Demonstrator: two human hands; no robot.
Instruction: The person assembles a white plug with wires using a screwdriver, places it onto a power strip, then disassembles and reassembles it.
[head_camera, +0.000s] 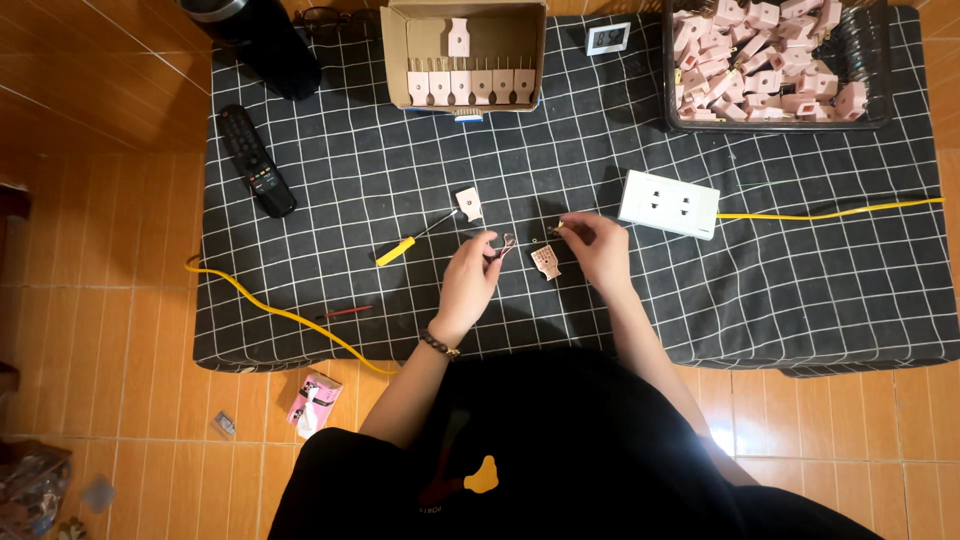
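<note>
My left hand (470, 278) pinches a small dark metal clip with wire ends (503, 245) above the black checked cloth (400, 170). My right hand (597, 245) holds a tiny metal piece (553, 231) at its fingertips. Between the hands, on the cloth, lies a pink plastic socket part (546, 262). Another pink part (469, 203) rests just above the left hand, next to the tip of a yellow-handled screwdriver (400, 248).
A cardboard box (464, 55) with a row of pink parts stands at the back, a dark basket (775, 60) heaped with pink parts at the back right. A white power strip (669, 204) with yellow cable, a remote (257, 160), a black cylinder (262, 40).
</note>
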